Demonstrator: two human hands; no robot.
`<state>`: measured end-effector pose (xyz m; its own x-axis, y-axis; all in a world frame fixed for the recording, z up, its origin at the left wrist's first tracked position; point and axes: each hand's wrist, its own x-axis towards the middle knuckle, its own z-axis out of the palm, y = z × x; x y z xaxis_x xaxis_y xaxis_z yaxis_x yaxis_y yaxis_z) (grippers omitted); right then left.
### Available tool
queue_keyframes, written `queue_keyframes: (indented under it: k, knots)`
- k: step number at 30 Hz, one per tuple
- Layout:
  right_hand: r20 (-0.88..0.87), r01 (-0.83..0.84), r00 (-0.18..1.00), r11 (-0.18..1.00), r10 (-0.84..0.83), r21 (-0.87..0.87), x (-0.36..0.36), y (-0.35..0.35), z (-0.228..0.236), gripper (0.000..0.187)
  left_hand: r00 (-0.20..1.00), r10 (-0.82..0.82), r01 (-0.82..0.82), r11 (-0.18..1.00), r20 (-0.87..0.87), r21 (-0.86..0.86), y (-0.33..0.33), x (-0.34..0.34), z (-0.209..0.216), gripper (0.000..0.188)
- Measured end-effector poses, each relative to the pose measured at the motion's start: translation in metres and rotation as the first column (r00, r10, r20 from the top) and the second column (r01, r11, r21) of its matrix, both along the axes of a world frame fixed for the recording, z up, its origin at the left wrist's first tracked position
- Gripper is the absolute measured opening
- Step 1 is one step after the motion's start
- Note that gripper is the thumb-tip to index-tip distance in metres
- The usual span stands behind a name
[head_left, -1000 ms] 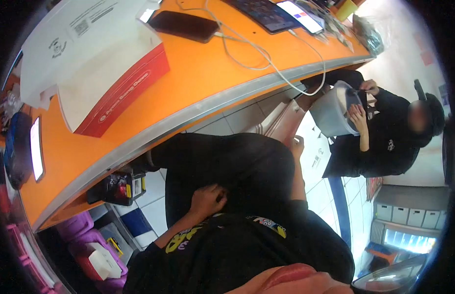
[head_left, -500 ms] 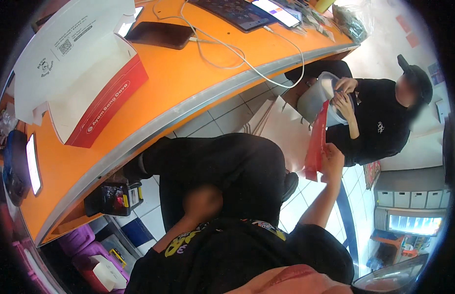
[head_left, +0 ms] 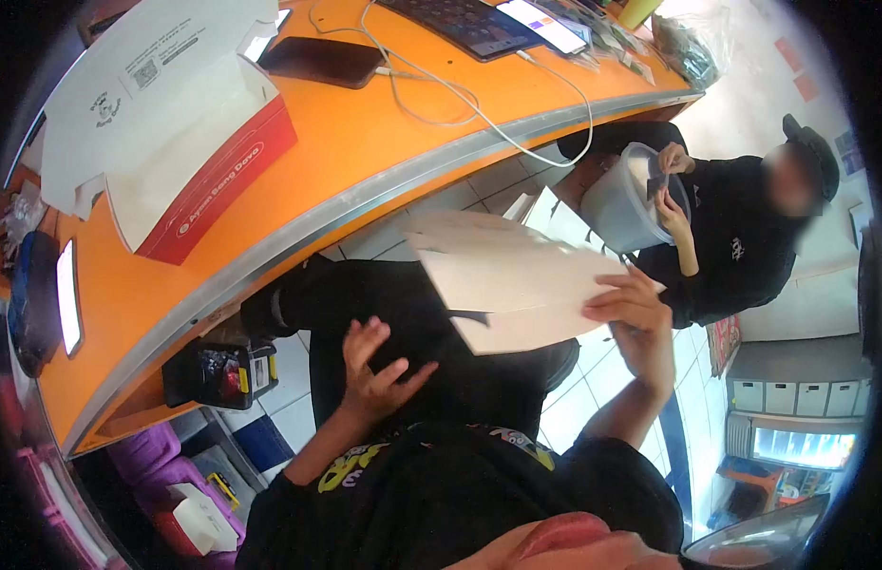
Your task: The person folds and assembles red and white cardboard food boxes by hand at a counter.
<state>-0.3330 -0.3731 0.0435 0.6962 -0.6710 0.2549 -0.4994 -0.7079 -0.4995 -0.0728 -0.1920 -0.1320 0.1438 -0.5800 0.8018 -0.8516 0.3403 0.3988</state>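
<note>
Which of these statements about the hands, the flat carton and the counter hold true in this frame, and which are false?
1. The right hand holds a flat white cardboard carton blank. True.
2. The left hand grips the same carton blank. False: it is open, apart from the blank, above the lap.
3. An opened red-and-white cardboard box sits on the orange counter. True.
4. The black phone lies on the floor. False: it lies on the counter, with a white cable at it.
5. A seated person in black holds a clear plastic tub. True.
</note>
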Motion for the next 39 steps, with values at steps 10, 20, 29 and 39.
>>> queue_keyframes:
  k: [10, 20, 29, 39]
  knots:
    - [0.218, -0.485, 0.811, 0.833, 0.542, -0.267, 0.142, -0.025, -0.062, 0.018, 0.938, -0.295, 0.343, 0.721, -0.181, 0.602, 0.033, 0.069, 0.088, 0.018]
    - [0.415, -0.941, 0.028, 0.164, 0.909, -0.297, 0.291, 0.140, -0.056, 0.017, -0.370, 0.258, 0.672, 0.738, -0.892, -0.066, 0.125, 0.061, 0.023, 0.033]
    - [0.476, -0.952, 0.020, 0.162, 0.879, -0.258, 0.318, 0.159, -0.021, 0.044, 0.069, 0.243, 0.398, 0.883, -0.968, 0.250, 0.173, 0.072, 0.118, 0.040]
    - [0.350, -0.948, 0.144, 0.230, 0.926, -0.219, 0.293, 0.173, -0.016, 0.044, 0.064, 0.216, 0.271, 0.936, -0.974, 0.225, 0.171, 0.066, 0.124, 0.049]
